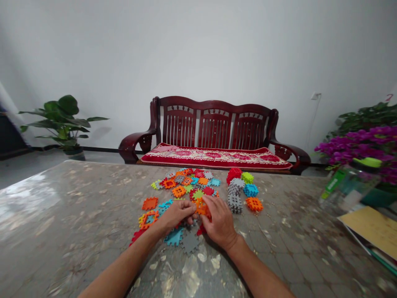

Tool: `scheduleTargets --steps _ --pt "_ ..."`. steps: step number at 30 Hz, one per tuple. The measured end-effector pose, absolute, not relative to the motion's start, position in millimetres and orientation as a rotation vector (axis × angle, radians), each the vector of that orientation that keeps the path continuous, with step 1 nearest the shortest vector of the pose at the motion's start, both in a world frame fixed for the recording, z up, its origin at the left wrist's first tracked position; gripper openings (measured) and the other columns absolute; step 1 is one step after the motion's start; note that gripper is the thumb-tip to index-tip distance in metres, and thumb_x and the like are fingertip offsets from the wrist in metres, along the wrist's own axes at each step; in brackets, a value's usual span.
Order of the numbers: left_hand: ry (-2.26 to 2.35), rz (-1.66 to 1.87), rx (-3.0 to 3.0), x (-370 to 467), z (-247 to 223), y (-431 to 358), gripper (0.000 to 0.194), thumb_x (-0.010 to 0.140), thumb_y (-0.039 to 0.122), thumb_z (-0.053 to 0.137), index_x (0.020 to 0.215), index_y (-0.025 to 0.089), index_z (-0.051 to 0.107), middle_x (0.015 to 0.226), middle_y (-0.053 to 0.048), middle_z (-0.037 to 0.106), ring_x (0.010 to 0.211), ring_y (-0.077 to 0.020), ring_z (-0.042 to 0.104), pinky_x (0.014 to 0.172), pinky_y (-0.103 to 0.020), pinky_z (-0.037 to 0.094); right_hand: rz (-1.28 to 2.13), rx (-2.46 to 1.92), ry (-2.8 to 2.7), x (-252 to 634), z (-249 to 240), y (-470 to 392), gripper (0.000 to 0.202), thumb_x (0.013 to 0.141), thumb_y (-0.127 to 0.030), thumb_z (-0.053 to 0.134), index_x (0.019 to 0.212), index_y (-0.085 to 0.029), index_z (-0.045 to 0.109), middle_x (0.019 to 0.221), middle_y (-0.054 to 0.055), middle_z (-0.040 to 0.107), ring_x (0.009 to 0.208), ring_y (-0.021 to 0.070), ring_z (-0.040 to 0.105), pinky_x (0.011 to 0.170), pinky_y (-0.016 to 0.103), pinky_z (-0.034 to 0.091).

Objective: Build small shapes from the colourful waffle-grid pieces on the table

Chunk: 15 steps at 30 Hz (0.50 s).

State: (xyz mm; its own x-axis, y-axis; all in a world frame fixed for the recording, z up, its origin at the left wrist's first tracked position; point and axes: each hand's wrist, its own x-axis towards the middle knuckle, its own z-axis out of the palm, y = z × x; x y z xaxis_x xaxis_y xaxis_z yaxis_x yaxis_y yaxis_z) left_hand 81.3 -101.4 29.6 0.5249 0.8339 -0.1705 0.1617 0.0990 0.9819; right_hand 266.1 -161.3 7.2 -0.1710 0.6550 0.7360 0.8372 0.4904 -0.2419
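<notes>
Over a pile of notched plastic interlocking tiles, my two hands meet at an orange interlocking tile (202, 207). My right hand (221, 221) is closed round its right side, with the fingers over the top. The thumb and forefinger of my left hand (180, 212) are pinched at its left edge. Below my hands lie a grey tile (190, 242) and a blue tile (174, 236). A red tile (201, 229) shows partly beneath my right hand. Left of my left hand are an orange frame tile (149, 219) and an orange-red tile (150, 203).
Loose mixed tiles (186, 181) spread beyond my hands. To the right stand sorted stacks: red (233, 175), grey (235, 203), green (247, 178), blue (251, 190) and orange (254, 204). A clear bottle (353, 188) and papers (372, 231) occupy the table's right side. A wooden bench (214, 124) stands behind.
</notes>
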Motion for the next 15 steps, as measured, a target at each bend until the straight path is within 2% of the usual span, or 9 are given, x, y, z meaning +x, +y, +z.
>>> scheduleTargets --steps 3,6,11,15 --pt "0.913 0.6 1.469 82 33 -103 0.047 0.067 0.062 0.072 0.069 0.016 0.063 0.067 -0.002 0.069 0.05 -0.0089 0.055 0.052 -0.022 0.041 -0.312 -1.2 -1.959 268 16 -163 0.064 0.079 -0.009 0.058 0.141 -0.02 0.05 0.13 0.011 0.065 0.117 0.0267 0.059 0.1 0.046 0.049" --pt "0.884 0.654 1.508 79 39 -99 0.047 0.067 0.061 0.072 0.079 0.016 0.066 0.069 -0.001 0.069 0.052 -0.0104 0.058 0.054 -0.023 0.044 -0.308 -1.204 -1.958 281 32 -160 0.066 0.077 -0.008 0.056 0.141 -0.021 0.05 0.131 0.011 0.065 0.118 0.026 0.059 0.103 0.046 0.048" --pt "1.029 1.017 1.549 51 48 -74 0.054 0.073 0.062 0.064 0.101 0.015 0.069 0.073 0.0 0.069 0.058 -0.013 0.061 0.059 -0.026 0.05 -0.161 -1.436 -1.744 348 59 -149 0.06 0.074 -0.013 0.059 0.133 -0.023 0.059 0.127 0.009 0.067 0.117 0.0252 0.062 0.105 0.045 0.048" --pt "1.326 1.279 1.49 10 39 -45 0.051 0.071 0.058 0.061 0.099 0.016 0.071 0.073 -0.002 0.07 0.064 -0.0161 0.064 0.061 -0.026 0.051 0.053 -1.753 -1.549 421 55 -149 0.062 0.066 -0.01 0.058 0.128 -0.02 0.062 0.123 0.009 0.069 0.109 0.0239 0.066 0.1 0.041 0.051"
